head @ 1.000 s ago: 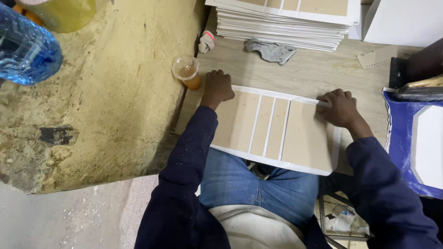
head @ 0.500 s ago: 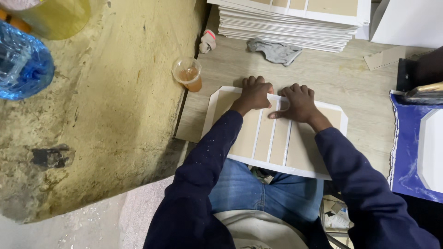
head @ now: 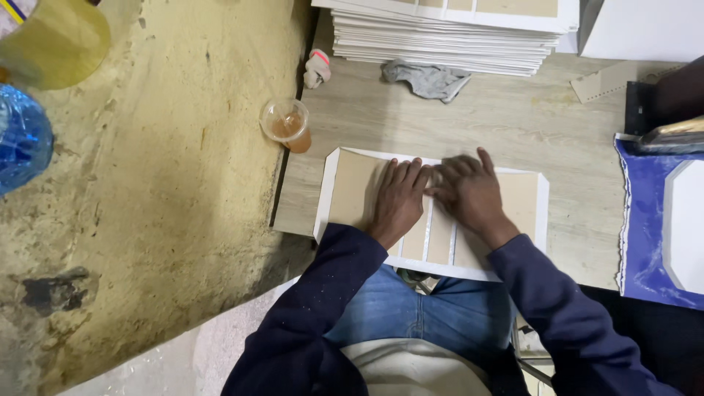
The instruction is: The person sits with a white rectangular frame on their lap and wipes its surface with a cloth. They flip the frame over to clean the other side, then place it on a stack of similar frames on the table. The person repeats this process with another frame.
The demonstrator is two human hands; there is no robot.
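Note:
A flat white sheet with tan cardboard panels glued to it (head: pixel 352 187) lies on the wooden table (head: pixel 513 125) in front of me. My left hand (head: pixel 400 198) presses flat on the panels near the middle, fingers spread. My right hand (head: pixel 469 192) lies flat beside it, fingertips touching the left hand's. Both hands rest palm down and hold nothing.
A tall stack of similar sheets (head: pixel 447 33) sits at the table's far edge, with a grey rag (head: pixel 429 78) before it. A plastic cup of brownish liquid (head: pixel 287 125) stands at the table's left edge. A blue sheet (head: pixel 649 220) lies right. A blue water bottle (head: pixel 22 139) stands on the floor.
My hands came together from the sheet's two ends to its middle. The sheet itself has stayed in place.

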